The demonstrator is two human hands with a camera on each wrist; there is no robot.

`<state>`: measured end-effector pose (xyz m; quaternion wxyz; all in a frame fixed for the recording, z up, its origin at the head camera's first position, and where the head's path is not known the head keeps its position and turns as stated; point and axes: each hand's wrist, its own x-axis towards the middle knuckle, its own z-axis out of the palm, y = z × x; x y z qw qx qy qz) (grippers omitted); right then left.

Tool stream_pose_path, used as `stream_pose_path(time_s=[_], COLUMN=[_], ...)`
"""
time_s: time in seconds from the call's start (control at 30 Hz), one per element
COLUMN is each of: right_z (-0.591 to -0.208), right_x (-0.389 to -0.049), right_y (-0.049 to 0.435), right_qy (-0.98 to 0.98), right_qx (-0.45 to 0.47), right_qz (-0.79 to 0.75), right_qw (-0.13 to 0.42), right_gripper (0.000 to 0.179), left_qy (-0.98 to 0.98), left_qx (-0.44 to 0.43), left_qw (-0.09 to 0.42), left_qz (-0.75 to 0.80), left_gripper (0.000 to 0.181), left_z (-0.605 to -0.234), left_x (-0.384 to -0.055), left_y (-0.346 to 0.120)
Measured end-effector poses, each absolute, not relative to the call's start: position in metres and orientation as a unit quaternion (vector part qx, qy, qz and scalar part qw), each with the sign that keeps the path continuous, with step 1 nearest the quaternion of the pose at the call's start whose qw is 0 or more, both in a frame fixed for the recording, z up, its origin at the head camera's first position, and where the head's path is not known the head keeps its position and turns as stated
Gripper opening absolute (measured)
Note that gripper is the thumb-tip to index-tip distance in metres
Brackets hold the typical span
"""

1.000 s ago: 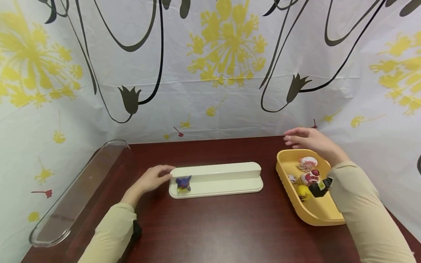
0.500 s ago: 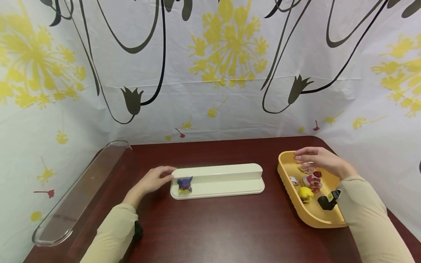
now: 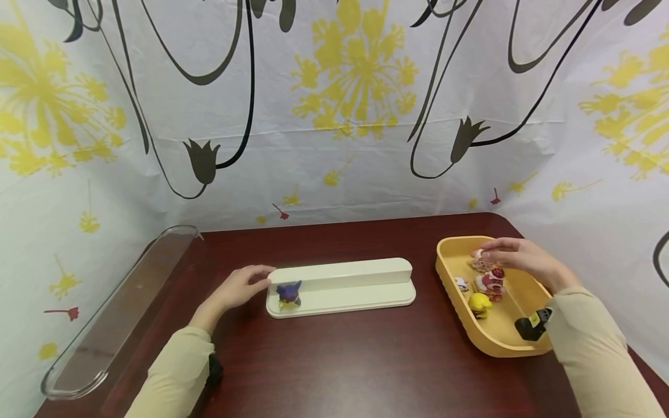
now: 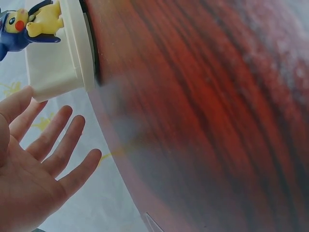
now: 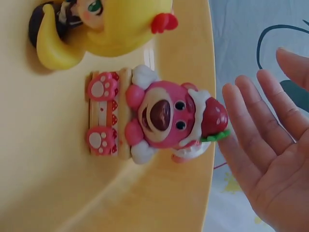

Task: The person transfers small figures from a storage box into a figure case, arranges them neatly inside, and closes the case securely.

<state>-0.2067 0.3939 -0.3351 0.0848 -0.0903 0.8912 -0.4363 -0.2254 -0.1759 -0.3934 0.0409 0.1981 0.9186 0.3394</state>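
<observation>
My left hand (image 3: pixel 243 287) is at the left end of a cream display stand (image 3: pixel 345 296), its thumb and index fingertips against the end and the other fingers extended. On the stand's left side stands a figurine (image 3: pixel 289 294), a yellow character in a dark blue hood. My right hand (image 3: pixel 528 258) hovers over the far part of a yellow tray (image 3: pixel 465 316), fingers fairly straight, holding nothing. Beneath its fingertips is a white-topped pinkish figurine (image 3: pixel 481 264), partly hidden. Nearby in the tray lies a pink bear figurine (image 5: pixel 161 116) with a strawberry on its head.
The tray also holds a yellow-haired figurine (image 3: pixel 479 303) and a small white-headed figurine (image 3: pixel 461 283). A clear plastic cover (image 3: pixel 125 313) lies along the left of the dark wooden table (image 3: pixel 334 366). A patterned curtain (image 3: pixel 324 191) closes off the back.
My right hand has come down and slightly right, from above the tray's far rim to over the figurines. The left hand stays at the stand's end.
</observation>
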Motion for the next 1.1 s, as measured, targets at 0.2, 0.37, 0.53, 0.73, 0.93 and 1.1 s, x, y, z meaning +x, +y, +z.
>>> stream_pose_path(time_s=[0.2,0.37,0.53,0.73,0.93,1.1], right_z=[-0.337,-0.341,-0.343,-0.348,-0.352,-0.36], right_x=[-0.199,-0.198,-0.199,-0.2,-0.199,-0.201], right_y=[0.399,0.403,0.405,0.411,0.415,0.419], right_qy=[0.897,0.887,0.862,0.844,0.856,0.853], right_qx=[-0.099,-0.095,-0.098,-0.11,-0.08,-0.075], right_qz=[-0.421,-0.439,-0.476,-0.491,-0.478,-0.484], right_qw=[0.09,0.102,0.145,0.184,0.179,0.184], right_gripper=[0.045,0.045,0.044,0.038,0.046,0.041], left_qy=[0.918,0.919,0.918,0.917,0.916,0.915], left_qx=[0.198,0.194,0.201,0.204,0.201,0.205], left_qw=[0.041,0.04,0.038,0.041,0.042,0.043], left_qz=[0.34,0.342,0.341,0.341,0.344,0.344], left_gripper=[0.034,0.034,0.034,0.034,0.034,0.034], left_z=[-0.392,-0.392,-0.392,-0.392,-0.391,-0.392], left_x=[-0.225,-0.225,-0.224,-0.224,-0.224,-0.225], left_y=[-0.177,-0.176,-0.176,-0.176,-0.177,-0.177])
